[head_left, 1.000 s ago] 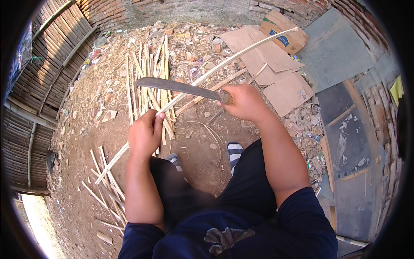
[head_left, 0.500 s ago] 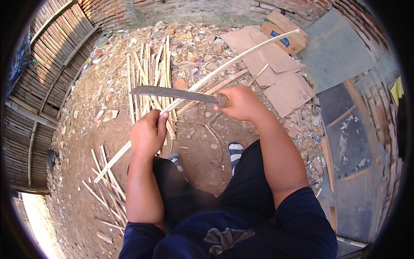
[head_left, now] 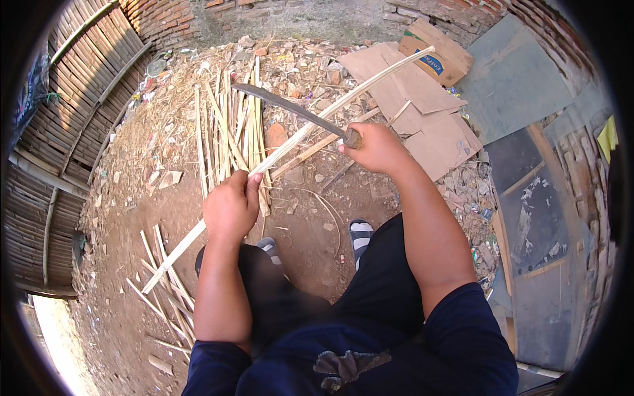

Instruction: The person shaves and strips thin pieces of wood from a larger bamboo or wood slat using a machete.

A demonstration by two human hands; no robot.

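A long pale strip of split bamboo (head_left: pixel 343 99) runs slantwise from the lower left up to the far right. My left hand (head_left: pixel 230 208) is closed round it below its middle, thumb along the top. In my right hand (head_left: pixel 378 148) is the wooden handle of a machete (head_left: pixel 290 109). The dark blade points to the far left and crosses the strip just beyond my left hand, its edge lying against or just over the strip; I cannot tell which. Past my left hand lies a pile of similar bamboo strips (head_left: pixel 228 132) on the ground.
More strips (head_left: pixel 173 284) lie at the left by my leg. Flattened cardboard (head_left: pixel 442 142) and a cardboard box (head_left: pixel 439 53) are at the far right, near grey boards (head_left: pixel 541 264). A woven bamboo wall (head_left: pixel 86 99) stands at left, a brick wall (head_left: pixel 277 20) behind rubble. My sandalled feet are below.
The machete has swung so its tip points farther away, and my right hand has shifted slightly right. The strip's far end has moved a little left; my left hand still grips it.
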